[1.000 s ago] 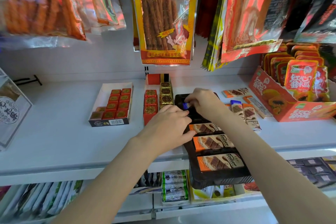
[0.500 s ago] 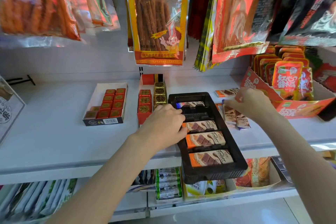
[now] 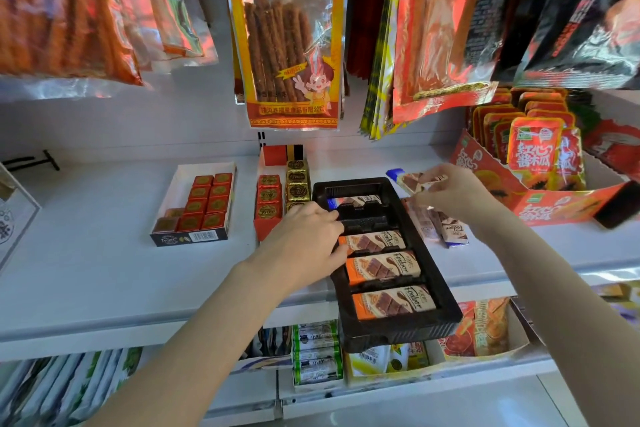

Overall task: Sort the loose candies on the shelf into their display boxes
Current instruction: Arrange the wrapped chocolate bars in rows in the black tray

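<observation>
Spicy-stick snack bags (image 3: 285, 45) hang above shelf; papaya snack box (image 3: 540, 191) at right; green packets (image 3: 316, 350) on lower shelf

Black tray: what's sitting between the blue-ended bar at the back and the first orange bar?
In the head view, an empty slot of the black tray separates the blue-ended bar from the first orange bar. The left hand rests at its left edge.
</observation>
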`<state>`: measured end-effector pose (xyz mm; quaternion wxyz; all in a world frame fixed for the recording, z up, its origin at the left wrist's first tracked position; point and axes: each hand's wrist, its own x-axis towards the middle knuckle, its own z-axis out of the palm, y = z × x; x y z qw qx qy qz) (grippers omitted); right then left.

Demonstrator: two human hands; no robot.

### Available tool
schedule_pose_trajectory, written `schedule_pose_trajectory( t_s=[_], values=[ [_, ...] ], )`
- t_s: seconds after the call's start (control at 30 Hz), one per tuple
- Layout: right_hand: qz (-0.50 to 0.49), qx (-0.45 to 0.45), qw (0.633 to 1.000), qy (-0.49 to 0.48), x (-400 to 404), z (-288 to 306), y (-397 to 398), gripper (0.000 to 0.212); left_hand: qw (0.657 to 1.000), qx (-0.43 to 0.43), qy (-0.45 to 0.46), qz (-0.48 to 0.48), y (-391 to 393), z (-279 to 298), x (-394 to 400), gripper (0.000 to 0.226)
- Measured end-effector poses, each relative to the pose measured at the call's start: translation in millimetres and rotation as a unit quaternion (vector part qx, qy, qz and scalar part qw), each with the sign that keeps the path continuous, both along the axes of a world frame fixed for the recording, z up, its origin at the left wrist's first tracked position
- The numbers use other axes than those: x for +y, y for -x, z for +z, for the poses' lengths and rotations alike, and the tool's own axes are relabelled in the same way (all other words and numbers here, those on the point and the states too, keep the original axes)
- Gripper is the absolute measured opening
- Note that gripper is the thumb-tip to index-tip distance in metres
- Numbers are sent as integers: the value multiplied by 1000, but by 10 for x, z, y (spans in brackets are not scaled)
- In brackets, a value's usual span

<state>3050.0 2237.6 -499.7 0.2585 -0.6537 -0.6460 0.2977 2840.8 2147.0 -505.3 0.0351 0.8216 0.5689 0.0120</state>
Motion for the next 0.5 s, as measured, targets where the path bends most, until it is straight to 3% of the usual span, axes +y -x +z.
schedule_pose_trajectory(
  t_s=[0.03, 0.17, 0.5],
  values=[
    [21, 8, 999, -24, 11, 0, 20, 32, 1000, -1, 0, 0, 1, 1, -1, 42],
    [135, -148, 967, -156, 32, -60, 169, 26, 1000, -1, 0, -2, -2, 8, -7, 43],
    [244, -177, 933, -198, 51, -227, 600, 31, 1000, 11, -17, -16, 29, -54, 4, 45]
  ],
)
